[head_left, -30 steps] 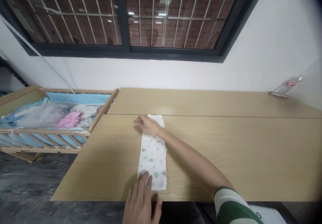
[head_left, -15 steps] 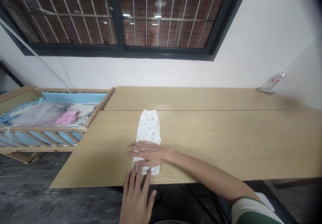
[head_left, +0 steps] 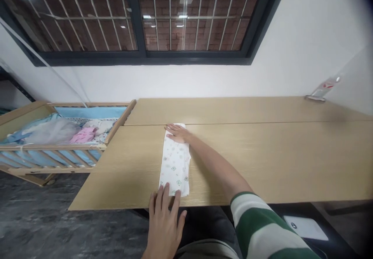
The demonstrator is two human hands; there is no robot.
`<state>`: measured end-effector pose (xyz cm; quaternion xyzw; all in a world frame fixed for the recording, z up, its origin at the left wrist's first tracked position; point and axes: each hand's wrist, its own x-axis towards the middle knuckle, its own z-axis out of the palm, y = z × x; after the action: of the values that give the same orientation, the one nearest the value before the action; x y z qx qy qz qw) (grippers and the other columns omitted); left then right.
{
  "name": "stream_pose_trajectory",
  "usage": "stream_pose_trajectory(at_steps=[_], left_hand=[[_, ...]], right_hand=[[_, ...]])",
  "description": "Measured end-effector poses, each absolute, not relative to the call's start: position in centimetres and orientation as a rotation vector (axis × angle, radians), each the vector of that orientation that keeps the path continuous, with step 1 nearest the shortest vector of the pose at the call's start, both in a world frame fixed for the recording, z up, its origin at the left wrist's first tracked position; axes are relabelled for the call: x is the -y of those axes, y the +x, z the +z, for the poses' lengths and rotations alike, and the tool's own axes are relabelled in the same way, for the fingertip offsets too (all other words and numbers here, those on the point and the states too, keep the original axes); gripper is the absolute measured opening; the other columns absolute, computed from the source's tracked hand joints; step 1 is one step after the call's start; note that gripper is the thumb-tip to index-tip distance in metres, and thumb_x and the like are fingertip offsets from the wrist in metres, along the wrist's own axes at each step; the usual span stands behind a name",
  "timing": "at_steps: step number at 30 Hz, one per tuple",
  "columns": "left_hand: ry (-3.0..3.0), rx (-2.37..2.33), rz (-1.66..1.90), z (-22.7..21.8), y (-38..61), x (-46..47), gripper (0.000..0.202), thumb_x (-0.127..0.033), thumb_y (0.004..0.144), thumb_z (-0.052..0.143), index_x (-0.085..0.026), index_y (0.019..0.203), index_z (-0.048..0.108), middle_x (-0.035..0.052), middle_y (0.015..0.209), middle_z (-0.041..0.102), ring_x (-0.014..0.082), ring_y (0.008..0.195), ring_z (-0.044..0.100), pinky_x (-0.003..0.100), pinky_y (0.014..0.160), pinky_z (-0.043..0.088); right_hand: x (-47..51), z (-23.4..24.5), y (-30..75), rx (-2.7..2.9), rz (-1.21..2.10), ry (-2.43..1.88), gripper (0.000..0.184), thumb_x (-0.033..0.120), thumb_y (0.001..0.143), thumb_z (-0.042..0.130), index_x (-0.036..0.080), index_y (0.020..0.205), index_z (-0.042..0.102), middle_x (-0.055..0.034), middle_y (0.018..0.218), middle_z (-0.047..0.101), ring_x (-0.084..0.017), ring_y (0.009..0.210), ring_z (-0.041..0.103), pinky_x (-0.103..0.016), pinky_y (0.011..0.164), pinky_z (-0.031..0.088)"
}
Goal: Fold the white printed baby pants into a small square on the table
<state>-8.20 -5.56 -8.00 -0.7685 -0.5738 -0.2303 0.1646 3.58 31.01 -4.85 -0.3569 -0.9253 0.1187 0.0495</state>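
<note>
A long, narrow folded white cloth [head_left: 175, 164] with small green prints lies lengthwise on the wooden table [head_left: 262, 154], running away from me. My right hand [head_left: 177, 133] lies flat with fingers stretched out on the cloth's far end. My left hand [head_left: 164, 222] reaches over the table's near edge, its spread fingertips pressing the cloth's near end. Neither hand grips anything.
A wooden baby crib [head_left: 58, 138] with blue lining, pink and white clothes stands against the table's left side. A clear plastic object [head_left: 322, 90] with a red mark rests at the far right corner. A barred window [head_left: 145, 18] is above the white wall. A white device [head_left: 304, 228] lies under the table.
My right hand slid from the cloth's near part back out to its far end. The left hand stayed on the near end.
</note>
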Motion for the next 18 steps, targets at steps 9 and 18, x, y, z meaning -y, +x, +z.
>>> stream_pose_trajectory(at_steps=[9, 18], left_hand=[[-2.179, 1.754, -0.733, -7.9, -6.3, 5.9, 0.040, -0.041, 0.094, 0.060, -0.027, 0.131, 0.063, 0.0161, 0.146, 0.053, 0.0373, 0.131, 0.051, 0.055, 0.101, 0.046], [-2.305, 1.702, -0.721, -7.4, -6.8, 5.6, 0.039, -0.022, 0.096, 0.056, -0.029, 0.135, 0.058, 0.0102, 0.133, 0.064, 0.0295, 0.115, 0.061, 0.049, 0.093, 0.049]], right_hand=[[-30.9, -5.1, 4.8, 2.825, 0.360, -0.960, 0.073, 0.064, 0.102, 0.023, 0.022, 0.161, 0.025, -0.0040, 0.168, 0.017, -0.024, 0.156, 0.013, -0.041, 0.127, 0.008], [-26.5, -2.8, 8.9, 2.584, 0.189, -0.988, 0.060, 0.047, 0.103, 0.036, 0.015, 0.154, 0.037, -0.0142, 0.165, 0.027, -0.029, 0.153, 0.023, -0.048, 0.124, 0.019]])
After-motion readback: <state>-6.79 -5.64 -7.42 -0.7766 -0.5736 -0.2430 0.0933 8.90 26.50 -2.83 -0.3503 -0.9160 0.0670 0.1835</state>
